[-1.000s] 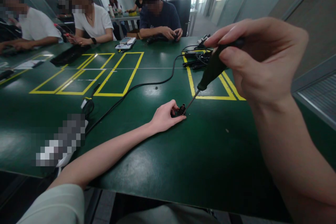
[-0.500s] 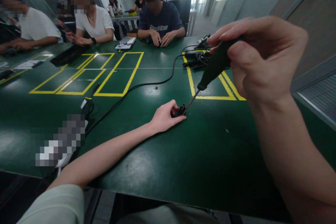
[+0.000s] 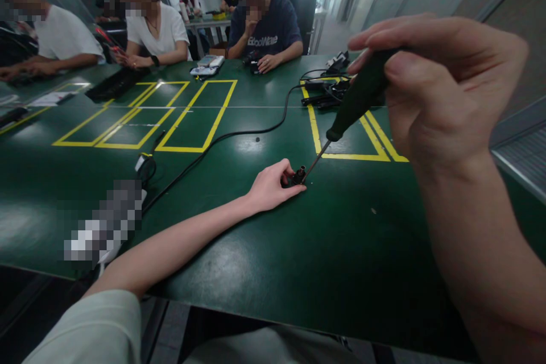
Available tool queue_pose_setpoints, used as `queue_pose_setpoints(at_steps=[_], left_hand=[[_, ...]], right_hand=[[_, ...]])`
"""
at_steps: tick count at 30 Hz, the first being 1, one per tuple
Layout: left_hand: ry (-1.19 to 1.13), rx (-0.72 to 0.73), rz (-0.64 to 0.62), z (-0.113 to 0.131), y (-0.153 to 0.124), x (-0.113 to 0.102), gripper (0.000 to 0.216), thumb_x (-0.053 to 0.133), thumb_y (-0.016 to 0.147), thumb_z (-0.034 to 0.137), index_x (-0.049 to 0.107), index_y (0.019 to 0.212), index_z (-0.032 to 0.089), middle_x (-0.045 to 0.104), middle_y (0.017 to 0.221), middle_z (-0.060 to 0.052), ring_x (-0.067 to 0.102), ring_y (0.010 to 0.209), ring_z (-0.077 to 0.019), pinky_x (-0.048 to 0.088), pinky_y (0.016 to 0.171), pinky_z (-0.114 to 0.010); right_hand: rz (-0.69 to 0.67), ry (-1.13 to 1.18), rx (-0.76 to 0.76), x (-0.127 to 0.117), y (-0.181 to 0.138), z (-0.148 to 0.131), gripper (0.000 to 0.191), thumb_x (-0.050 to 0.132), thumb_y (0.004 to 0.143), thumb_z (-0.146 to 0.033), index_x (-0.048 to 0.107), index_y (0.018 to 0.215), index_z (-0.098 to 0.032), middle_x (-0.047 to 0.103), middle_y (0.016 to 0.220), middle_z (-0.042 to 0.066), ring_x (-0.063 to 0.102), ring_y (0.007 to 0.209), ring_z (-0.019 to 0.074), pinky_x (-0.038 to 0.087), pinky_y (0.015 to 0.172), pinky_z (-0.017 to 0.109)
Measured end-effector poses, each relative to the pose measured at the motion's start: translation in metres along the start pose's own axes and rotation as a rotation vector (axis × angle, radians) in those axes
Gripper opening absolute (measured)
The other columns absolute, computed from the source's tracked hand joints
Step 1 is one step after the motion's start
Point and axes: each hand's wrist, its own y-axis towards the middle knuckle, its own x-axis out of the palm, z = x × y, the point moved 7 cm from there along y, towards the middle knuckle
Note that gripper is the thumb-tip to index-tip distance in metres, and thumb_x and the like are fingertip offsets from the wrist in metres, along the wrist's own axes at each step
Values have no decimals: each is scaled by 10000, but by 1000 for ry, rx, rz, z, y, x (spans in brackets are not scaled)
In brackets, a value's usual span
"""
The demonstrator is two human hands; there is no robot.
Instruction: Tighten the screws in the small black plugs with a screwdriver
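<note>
My right hand (image 3: 443, 79) is closed around the dark green handle of a screwdriver (image 3: 360, 96), raised at the right. Its thin metal shaft slants down to the left. The tip meets, or comes very close to, a small black part (image 3: 299, 175) with a short round tube standing up from it. My left hand (image 3: 273, 185) rests on the green table (image 3: 341, 250) and pinches that part between thumb and fingers. What kind of part it is I cannot make out, since the fingers hide some of it.
A black cable (image 3: 239, 133) crosses the table to a heap of black parts (image 3: 326, 94) at the back right. A partly blurred-out white object (image 3: 106, 227) lies at the left. Yellow tape outlines (image 3: 179, 149) mark the table. Co-workers (image 3: 268, 28) sit across from me.
The whole view has shifted slightly. Both hands keep their grips, with the screwdriver still at the black part. The co-worker opposite has lifted one hand to the face.
</note>
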Motion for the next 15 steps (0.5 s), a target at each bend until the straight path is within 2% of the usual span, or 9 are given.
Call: queue_pose_setpoints(at_steps=[3, 6, 9, 12, 15], left_hand=[[-5, 2, 2, 0, 0, 0, 378, 839, 811, 407, 515, 865, 221, 635, 792, 25, 593, 722, -169, 425, 670, -306], [-2, 2, 2, 0, 0, 0, 380, 839, 812, 409, 514, 866, 221, 634, 796, 26, 597, 729, -170, 423, 670, -303], [1, -2, -1, 0, 1, 0, 381, 839, 814, 407, 511, 865, 219, 631, 798, 27, 597, 732, -170, 422, 673, -303], [0, -2, -4, 0, 1, 1, 383, 841, 814, 399, 506, 864, 220, 628, 790, 31, 592, 726, -168, 429, 680, -306], [0, -2, 0, -1, 0, 1, 389, 843, 813, 405, 505, 862, 221, 626, 785, 32, 590, 720, -167, 435, 678, -306]], right_hand=[[21, 31, -4, 0, 1, -1, 182, 739, 869, -290, 830, 1002, -375, 771, 1082, -61, 739, 933, 133, 664, 864, 316], [36, 69, 18, 0, 3, 2, 243, 685, 839, -226, 836, 987, -346, 768, 962, -50, 743, 841, 134, 666, 815, 342], [25, 131, 20, 0, 5, 4, 222, 674, 833, -262, 839, 968, -323, 776, 879, -58, 747, 847, 142, 632, 777, 319], [28, 68, -57, -3, 5, 2, 158, 723, 870, -310, 835, 980, -330, 784, 924, -49, 728, 903, 136, 599, 851, 306], [11, -13, -95, -4, 3, 2, 198, 764, 871, -276, 819, 1023, -391, 781, 997, -61, 715, 992, 145, 587, 950, 328]])
